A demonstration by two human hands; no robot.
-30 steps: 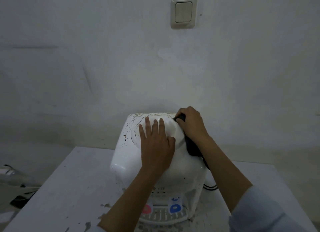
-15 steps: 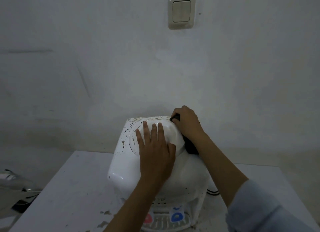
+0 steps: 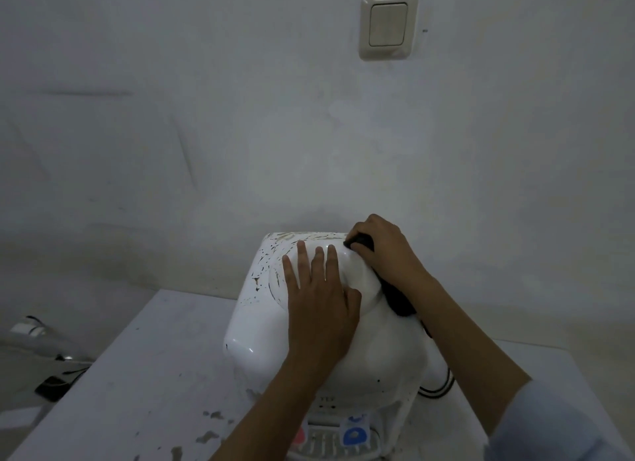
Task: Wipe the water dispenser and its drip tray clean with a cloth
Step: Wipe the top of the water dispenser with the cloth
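A person wipes the top of a white water dispenser (image 3: 330, 354) standing on a white table (image 3: 144, 374) against a wall.

The left hand (image 3: 321, 301) lies flat, fingers straight, on the dispenser's domed top, while the right hand (image 3: 386, 251) grips a dark cloth (image 3: 398, 297) at the back right corner, its tail trailing down the side. Dark specks mark the top's left. The drip tray (image 3: 330, 447) sits below the red and blue taps, partly cut off.
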